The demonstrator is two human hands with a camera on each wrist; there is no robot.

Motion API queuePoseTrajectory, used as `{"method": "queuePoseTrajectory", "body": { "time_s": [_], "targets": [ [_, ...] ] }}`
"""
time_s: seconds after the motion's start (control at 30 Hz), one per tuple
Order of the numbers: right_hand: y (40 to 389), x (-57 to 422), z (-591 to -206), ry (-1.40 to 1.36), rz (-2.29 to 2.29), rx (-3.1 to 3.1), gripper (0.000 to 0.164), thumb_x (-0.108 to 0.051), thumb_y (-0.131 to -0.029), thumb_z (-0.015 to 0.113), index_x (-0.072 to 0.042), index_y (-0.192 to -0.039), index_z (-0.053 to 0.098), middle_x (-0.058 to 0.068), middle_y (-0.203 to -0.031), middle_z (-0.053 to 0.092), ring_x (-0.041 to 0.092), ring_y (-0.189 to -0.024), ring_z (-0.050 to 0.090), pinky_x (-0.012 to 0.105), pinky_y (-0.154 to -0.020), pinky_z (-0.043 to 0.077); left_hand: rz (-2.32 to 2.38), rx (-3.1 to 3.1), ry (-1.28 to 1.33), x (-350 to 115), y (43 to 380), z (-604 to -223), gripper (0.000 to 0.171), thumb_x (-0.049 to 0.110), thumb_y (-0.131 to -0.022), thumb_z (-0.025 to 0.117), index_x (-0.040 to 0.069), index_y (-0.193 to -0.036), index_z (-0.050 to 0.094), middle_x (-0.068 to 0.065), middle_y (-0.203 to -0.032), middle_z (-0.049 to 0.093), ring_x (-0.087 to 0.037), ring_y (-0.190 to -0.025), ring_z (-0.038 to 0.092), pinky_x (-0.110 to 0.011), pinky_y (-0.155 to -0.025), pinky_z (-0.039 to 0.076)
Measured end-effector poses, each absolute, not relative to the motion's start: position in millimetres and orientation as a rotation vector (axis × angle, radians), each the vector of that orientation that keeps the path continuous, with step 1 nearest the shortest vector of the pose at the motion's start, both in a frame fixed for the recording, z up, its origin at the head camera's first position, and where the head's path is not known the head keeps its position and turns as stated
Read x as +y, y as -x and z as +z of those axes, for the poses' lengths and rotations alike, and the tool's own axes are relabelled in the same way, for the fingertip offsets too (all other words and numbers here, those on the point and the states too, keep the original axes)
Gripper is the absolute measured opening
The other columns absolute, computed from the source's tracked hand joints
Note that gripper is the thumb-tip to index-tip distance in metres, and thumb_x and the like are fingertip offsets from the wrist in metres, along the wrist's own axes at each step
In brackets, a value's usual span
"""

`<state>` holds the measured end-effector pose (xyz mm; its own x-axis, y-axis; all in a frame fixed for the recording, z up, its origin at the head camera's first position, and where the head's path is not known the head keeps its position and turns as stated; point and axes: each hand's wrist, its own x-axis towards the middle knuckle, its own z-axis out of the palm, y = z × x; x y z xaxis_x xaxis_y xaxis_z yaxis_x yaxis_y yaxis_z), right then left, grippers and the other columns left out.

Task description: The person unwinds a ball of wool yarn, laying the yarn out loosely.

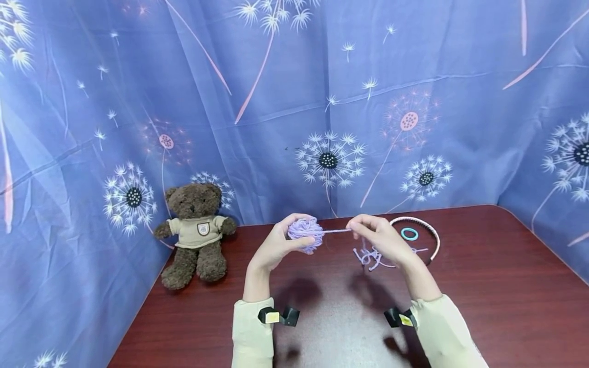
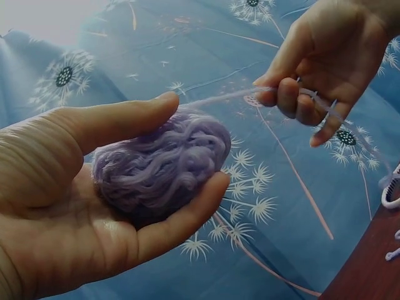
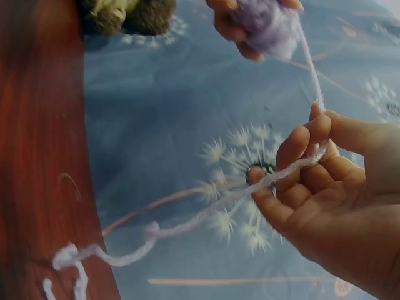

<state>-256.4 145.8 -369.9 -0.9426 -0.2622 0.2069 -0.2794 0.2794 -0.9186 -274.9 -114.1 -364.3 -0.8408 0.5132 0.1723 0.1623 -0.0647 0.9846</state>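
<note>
My left hand [image 1: 274, 247] holds a ball of lilac yarn [image 2: 164, 167] above the table, with the thumb on one side and fingers around the other. From the ball a strand of yarn [image 1: 337, 231] runs taut to my right hand [image 1: 383, 236], which pinches it between thumb and fingertips. Past the pinch, the strand crosses the right palm and hangs down, as the right wrist view shows. Its loose end, a tangle of lilac yarn [image 1: 374, 257] with small knots, lies on the table under the right hand.
A pale headband [image 1: 431, 228] lies behind the right hand, around a turquoise ring [image 1: 409, 234]. At the left edge of the table [image 1: 488, 286] sits a brown teddy bear [image 1: 197, 232] in a light shirt. A blue dandelion-print curtain [image 1: 276, 128] hangs behind.
</note>
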Motion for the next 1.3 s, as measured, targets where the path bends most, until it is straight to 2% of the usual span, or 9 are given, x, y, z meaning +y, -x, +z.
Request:
{"method": "queuePoseTrajectory", "body": {
  "time_s": [0.17,0.27,0.37,0.67,0.83,1.03,1.1,1.17,1.3],
  "targets": [
    [260.1,163.3,-368.5,-0.440,1.852,-2.343,0.018,-0.019,-0.099,0.055,-0.007,-0.107,0.067,-0.015,-0.082,0.065,0.000,-0.085,0.060,0.014,-0.083,0.047,1.985,1.991,-0.756,-115.7,275.3,-363.4,0.051,-0.004,-0.084,0.067,-0.006,-0.131,0.048,0.002,-0.100,0.064,-0.009,-0.085,0.065,-0.021,-0.069,0.058],
    [260.7,173.7,-369.2,-0.362,1.896,-2.223,0.012,-0.017,-0.099,0.057,-0.020,-0.100,0.068,-0.020,-0.080,0.067,-0.003,-0.083,0.061,0.011,-0.081,0.046,1.990,2.009,-0.760,-117.2,275.3,-363.5,0.053,-0.004,-0.084,0.067,-0.007,-0.133,0.046,0.004,-0.099,0.064,-0.008,-0.083,0.065,-0.020,-0.067,0.055],
    [260.7,183.3,-369.3,-0.309,1.942,-2.121,0.016,-0.015,-0.098,0.058,-0.026,-0.096,0.069,-0.021,-0.080,0.068,-0.004,-0.082,0.062,0.010,-0.076,0.046,1.988,2.049,-0.732,-118.3,275.2,-363.3,0.052,-0.003,-0.085,0.067,-0.005,-0.133,0.047,0.005,-0.099,0.064,-0.007,-0.084,0.064,-0.019,-0.068,0.054],
    [262.8,203.9,-370.5,-0.203,2.087,-1.834,0.008,-0.015,-0.095,0.063,-0.016,-0.099,0.070,-0.017,-0.083,0.071,-0.005,-0.083,0.065,0.006,-0.075,0.050,2.013,2.053,-0.678,-121.9,276.0,-361.4,0.043,-0.002,-0.090,0.061,-0.005,-0.131,0.049,0.000,-0.104,0.063,-0.007,-0.093,0.064,-0.024,-0.076,0.058],
    [267.9,210.1,-377.8,-0.157,2.118,-1.747,0.013,-0.009,-0.094,0.062,-0.019,-0.094,0.071,-0.014,-0.081,0.073,-0.004,-0.081,0.067,0.007,-0.077,0.051,2.100,1.972,-0.708,-126.9,275.9,-362.9,0.043,-0.002,-0.092,0.057,-0.006,-0.133,0.046,-0.001,-0.111,0.062,-0.011,-0.095,0.067,-0.037,-0.082,0.061],
    [274.6,208.7,-387.9,-0.083,1.987,-1.896,0.014,-0.012,-0.095,0.062,-0.024,-0.095,0.070,-0.022,-0.080,0.071,-0.010,-0.080,0.064,0.004,-0.072,0.049,2.198,1.949,-0.618,-130.5,276.4,-361.5,0.043,0.000,-0.096,0.053,-0.005,-0.137,0.041,-0.007,-0.116,0.062,-0.014,-0.092,0.071,-0.046,-0.084,0.060],
    [275.9,205.6,-389.9,-0.086,1.939,-1.957,0.011,-0.015,-0.095,0.063,-0.022,-0.098,0.070,-0.024,-0.081,0.070,-0.011,-0.080,0.063,0.004,-0.073,0.049,2.239,1.951,-0.567,-130.8,277.0,-360.6,0.044,0.000,-0.096,0.052,-0.004,-0.138,0.040,-0.011,-0.120,0.060,-0.014,-0.091,0.071,-0.045,-0.085,0.060],
    [277.0,201.3,-391.2,-0.110,1.905,-1.994,0.011,-0.015,-0.095,0.063,-0.014,-0.103,0.070,-0.026,-0.083,0.070,-0.011,-0.082,0.063,0.004,-0.076,0.049,2.273,1.947,-0.526,-131.0,277.8,-359.8,0.045,0.000,-0.096,0.052,-0.003,-0.139,0.039,-0.016,-0.123,0.059,-0.016,-0.091,0.072,-0.044,-0.085,0.060],
    [277.4,189.2,-391.9,-0.142,1.855,-2.075,0.025,-0.013,-0.096,0.061,0.004,-0.113,0.065,-0.030,-0.085,0.067,-0.010,-0.087,0.063,0.004,-0.080,0.047,2.302,1.932,-0.504,-128.8,278.9,-360.1,0.044,0.000,-0.096,0.052,-0.003,-0.139,0.039,-0.020,-0.126,0.057,-0.016,-0.091,0.072,-0.046,-0.089,0.058]
  ]
}}
